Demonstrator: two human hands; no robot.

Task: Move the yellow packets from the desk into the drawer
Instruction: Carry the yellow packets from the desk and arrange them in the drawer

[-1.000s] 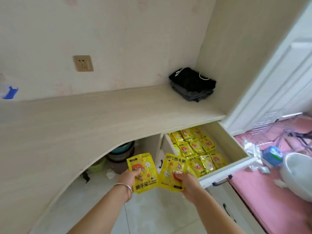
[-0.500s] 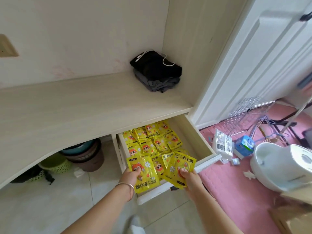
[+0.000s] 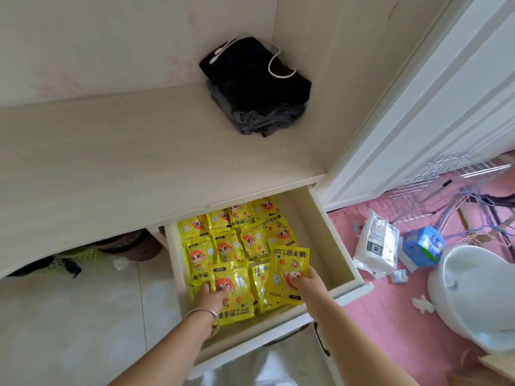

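Note:
The white drawer (image 3: 331,232) under the pale wooden desk (image 3: 125,151) stands pulled out and holds several yellow packets (image 3: 223,240) in rows. My left hand (image 3: 210,298) grips one yellow packet (image 3: 237,291) low over the drawer's front left part. My right hand (image 3: 305,282) pinches a second yellow packet (image 3: 289,263) by its lower edge, above the packets at the drawer's front right. Both hands are inside the drawer's outline. No yellow packets show on the desk top.
A folded black and grey cloth bundle (image 3: 256,87) with a white cord lies in the desk's back right corner. Bins (image 3: 125,246) stand under the desk. On the pink mat (image 3: 390,316) to the right lie a white bag (image 3: 376,243), a blue pack (image 3: 422,246), a white basin (image 3: 473,296) and wire hangers (image 3: 446,188).
Both hands carried their packets from beside the desk edge forward and down into the open drawer. The view swung right and closer to the drawer.

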